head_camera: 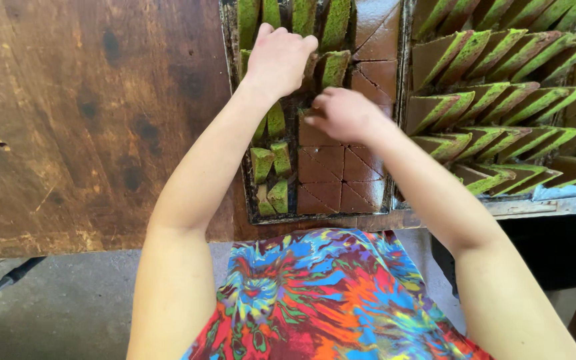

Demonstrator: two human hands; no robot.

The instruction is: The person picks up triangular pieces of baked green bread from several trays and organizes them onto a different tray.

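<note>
I see left hand (278, 57) gripping a green cake wedge (335, 67) at 12 o'clock in tray (315, 217); right hand (345, 115) curled, grip unclear.

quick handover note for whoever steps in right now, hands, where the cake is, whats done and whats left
Left hand: curled over a green cake wedge near the far end of the baking tray; whether it grips one is hidden.
Right hand: fingers down on the tray's middle, at the edge of the uncut-looking brown slab.
Done: loose wedges stand along the tray's left side and far end; the second tray to the right is filled with rows of wedges tipped on edge.
Left: the scored brown triangles in the near right part of the tray lie flat in place.
</note>
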